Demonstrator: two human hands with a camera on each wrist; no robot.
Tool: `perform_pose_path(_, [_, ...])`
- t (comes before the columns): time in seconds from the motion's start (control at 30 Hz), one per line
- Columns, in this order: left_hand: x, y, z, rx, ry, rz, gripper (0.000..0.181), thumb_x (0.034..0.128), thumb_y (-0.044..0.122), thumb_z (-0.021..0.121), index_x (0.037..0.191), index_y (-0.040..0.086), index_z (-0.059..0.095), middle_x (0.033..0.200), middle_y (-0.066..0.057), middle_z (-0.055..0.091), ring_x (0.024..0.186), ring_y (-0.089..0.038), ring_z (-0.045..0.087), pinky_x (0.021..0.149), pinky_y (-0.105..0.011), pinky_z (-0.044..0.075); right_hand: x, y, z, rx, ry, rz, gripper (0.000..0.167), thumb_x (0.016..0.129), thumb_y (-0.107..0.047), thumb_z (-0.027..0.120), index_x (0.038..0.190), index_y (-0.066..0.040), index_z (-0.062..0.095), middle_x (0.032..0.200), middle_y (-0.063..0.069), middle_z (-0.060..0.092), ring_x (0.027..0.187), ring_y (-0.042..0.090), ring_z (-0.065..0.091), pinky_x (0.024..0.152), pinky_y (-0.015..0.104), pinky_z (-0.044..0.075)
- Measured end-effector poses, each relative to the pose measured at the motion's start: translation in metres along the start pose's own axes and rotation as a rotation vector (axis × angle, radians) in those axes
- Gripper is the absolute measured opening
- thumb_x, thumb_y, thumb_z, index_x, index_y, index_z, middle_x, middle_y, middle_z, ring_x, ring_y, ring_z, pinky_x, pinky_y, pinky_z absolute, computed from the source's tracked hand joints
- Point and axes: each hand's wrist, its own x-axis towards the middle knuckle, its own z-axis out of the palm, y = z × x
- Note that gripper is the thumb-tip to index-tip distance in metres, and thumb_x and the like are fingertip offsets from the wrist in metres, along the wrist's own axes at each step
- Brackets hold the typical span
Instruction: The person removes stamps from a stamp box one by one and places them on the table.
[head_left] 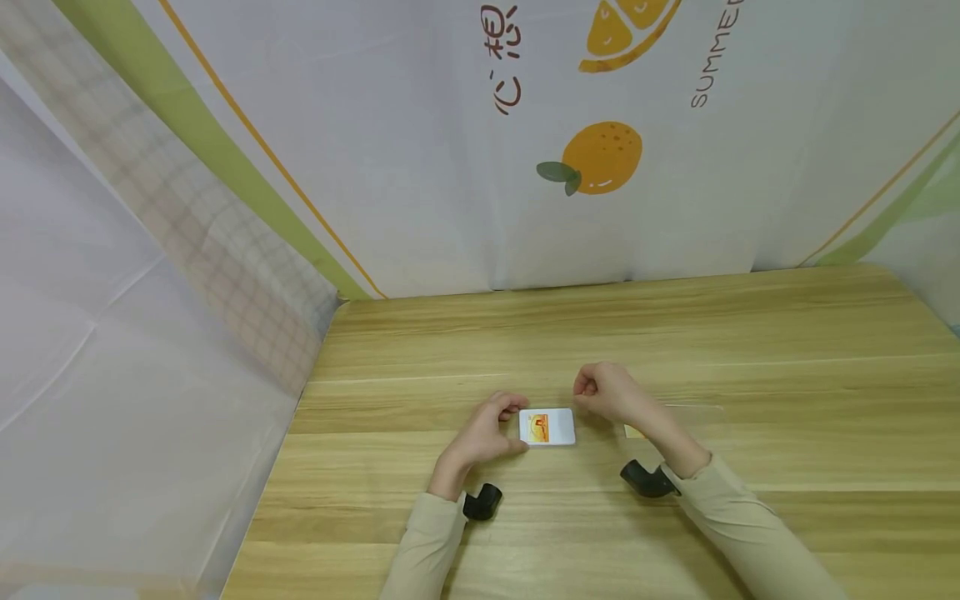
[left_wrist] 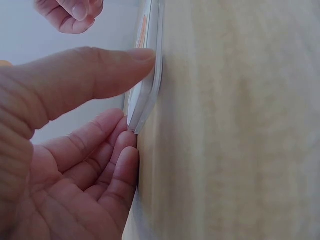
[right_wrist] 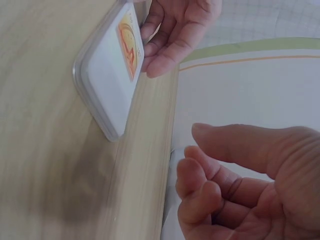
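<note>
A flat white rectangular case (head_left: pixel 561 426) with rounded corners lies on the wooden table, an orange stamp-like picture (head_left: pixel 538 428) on its left half. Its edge looks layered, with a clear rim, in the right wrist view. My left hand (head_left: pixel 487 432) holds the case at its left end, thumb (left_wrist: pixel 117 72) on the near edge and fingers at the far side. Right of the case, my right hand (head_left: pixel 611 393) hovers above the table. In the right wrist view its fingers (right_wrist: pixel 197 200) are loosely bent, apart from the thumb, with nothing seen between them.
A clear sheet or sleeve (head_left: pixel 697 417) lies partly behind the right forearm, with a small yellow piece (head_left: pixel 633 432) by it. Black curved mounts (head_left: pixel 483 502) sit at both wrists. A white cloth with fruit prints (head_left: pixel 420 167) hangs along the table's (head_left: pixel 750 350) back edge.
</note>
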Motion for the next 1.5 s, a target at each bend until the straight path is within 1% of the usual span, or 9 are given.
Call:
perform_pose_path(0.17, [0.000, 0.000, 0.000, 0.000, 0.003, 0.003, 0.056, 0.0665, -0.008, 0.077, 0.118, -0.004, 0.056, 0.115, -0.010, 0.056, 0.106, -0.025, 0.052, 0.093, -0.036, 0.044, 0.001, -0.002, 0.002, 0.020, -0.008, 0.005, 0.007, 0.079, 0.002, 0.066, 0.075, -0.001, 0.060, 0.063, 0.001, 0.051, 0.057, 0.011, 0.045, 0.049, 0.020, 0.038])
perform_pose_path(0.37, [0.000, 0.000, 0.000, -0.001, 0.004, 0.004, 0.056, 0.0665, -0.007, 0.077, 0.118, -0.003, 0.056, 0.114, -0.009, 0.056, 0.106, -0.025, 0.052, 0.093, -0.036, 0.044, 0.002, -0.002, 0.005, 0.013, -0.014, 0.014, 0.008, 0.080, 0.001, 0.067, 0.076, -0.001, 0.061, 0.064, 0.001, 0.052, 0.057, 0.011, 0.046, 0.049, 0.020, 0.039])
perform_pose_path(0.7, [0.000, -0.001, -0.001, 0.000, 0.001, 0.008, 0.055, 0.0671, -0.007, 0.077, 0.118, -0.003, 0.056, 0.114, -0.009, 0.056, 0.106, -0.025, 0.052, 0.093, -0.036, 0.044, 0.004, -0.004, 0.008, 0.009, -0.036, 0.024, 0.007, 0.082, 0.000, 0.066, 0.077, -0.001, 0.061, 0.065, 0.002, 0.054, 0.059, 0.012, 0.047, 0.050, 0.021, 0.041])
perform_pose_path(0.93, [0.000, -0.001, 0.000, -0.007, -0.001, 0.002, 0.055, 0.0673, -0.007, 0.077, 0.118, -0.003, 0.056, 0.115, -0.009, 0.056, 0.106, -0.025, 0.051, 0.094, -0.036, 0.044, 0.005, -0.004, 0.011, -0.009, -0.030, 0.002, 0.007, 0.081, -0.001, 0.067, 0.077, -0.001, 0.062, 0.066, 0.001, 0.054, 0.060, 0.011, 0.047, 0.051, 0.021, 0.041])
perform_pose_path(1.5, [0.000, -0.002, 0.000, -0.003, 0.000, 0.004, 0.055, 0.0676, -0.007, 0.077, 0.118, -0.003, 0.056, 0.115, -0.010, 0.056, 0.106, -0.025, 0.051, 0.093, -0.035, 0.044, 0.008, -0.007, 0.016, -0.011, -0.052, 0.015, 0.006, 0.081, -0.002, 0.068, 0.078, -0.002, 0.062, 0.065, 0.001, 0.054, 0.058, 0.011, 0.048, 0.051, 0.022, 0.042])
